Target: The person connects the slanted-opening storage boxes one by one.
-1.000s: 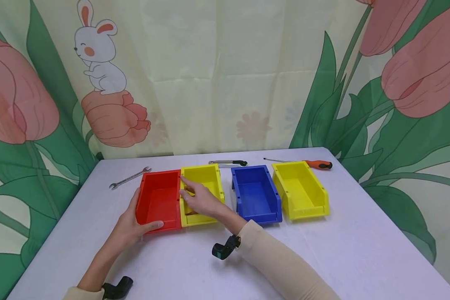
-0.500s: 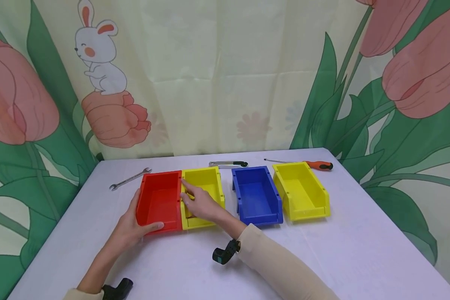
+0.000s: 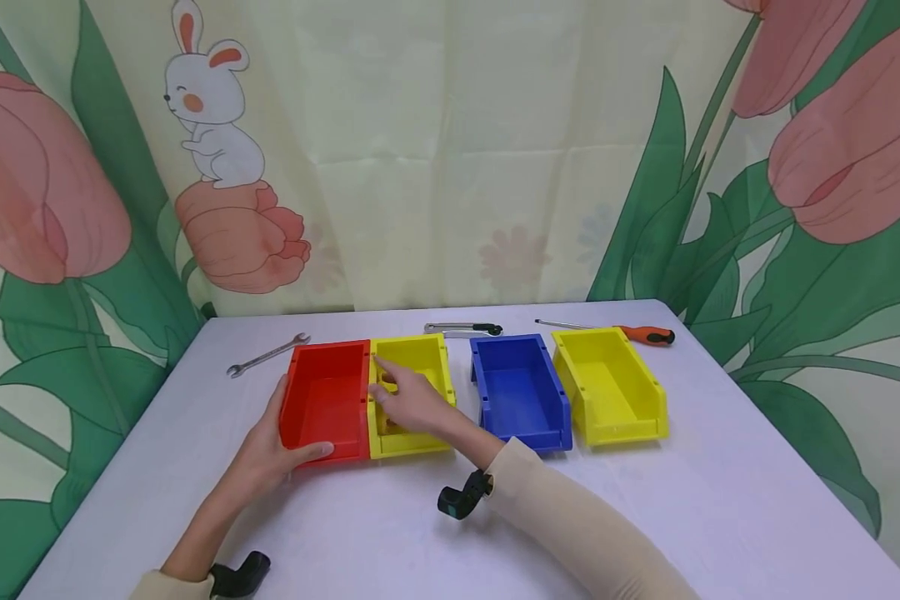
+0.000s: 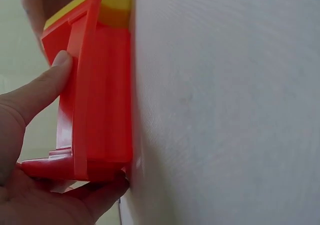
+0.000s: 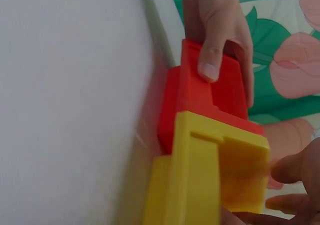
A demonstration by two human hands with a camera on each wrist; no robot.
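In the head view, my left hand (image 3: 268, 442) grips a red plastic storage bin (image 3: 328, 400). Its thumb lies on the front edge and its fingers run along the left side; the left wrist view shows fingertips low on that side. A yellow storage bin (image 3: 429, 358) stands flush against the red one. My right hand (image 3: 418, 402) reaches over this yellow bin, its index finger extended to the rim where the two bins meet. In the right wrist view, fingertips hover near or touch the yellow bin's (image 5: 200, 180) upper edge; exact contact is unclear.
A blue bin (image 3: 521, 392) and another yellow bin (image 3: 609, 387) stand to the right. Behind the row lie an orange-handled screwdriver (image 3: 648, 335) and a black-and-metal tool (image 3: 463, 328). A wrench (image 3: 268, 355) lies at the left. A printed curtain (image 3: 525, 150) hangs behind the table.
The head view has shifted slightly, moving the whole scene a little to the right in the picture. Both hands and the bins keep nearly the same places relative to each other.
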